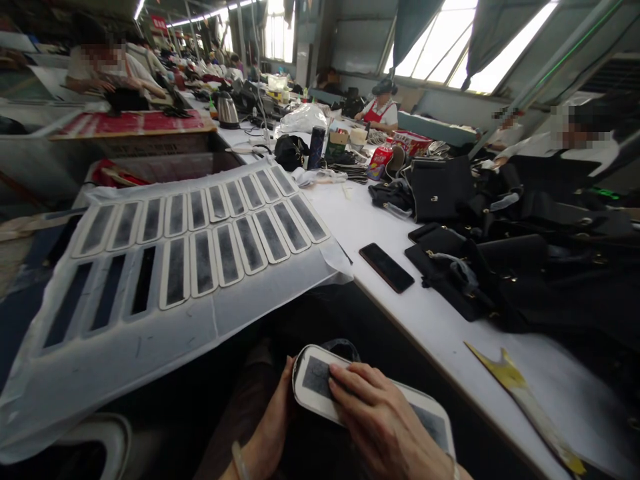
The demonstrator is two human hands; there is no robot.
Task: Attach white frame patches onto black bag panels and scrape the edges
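A person's left hand (273, 423) is bracing the end of a pale-rimmed oblong panel (313, 375) above the lap, apparently steadying it; hidden fingers leave its exact grip unclear. The right hand (383, 413) is lying across the top, fingers unclenched and close together, seemingly pressing the surface evenly. Similar panels (203, 263) are lying on a translucent sheet (175, 343), likely spaced in rows for easy reach. A phone (387, 267) is resting on the white table (345, 217).

Bright slanted windows (455, 43) in grey wall (357, 43), dark curtains (425, 27) hanging; strip lights (215, 13) overhead; long white table (350, 220) runs back through workshop.
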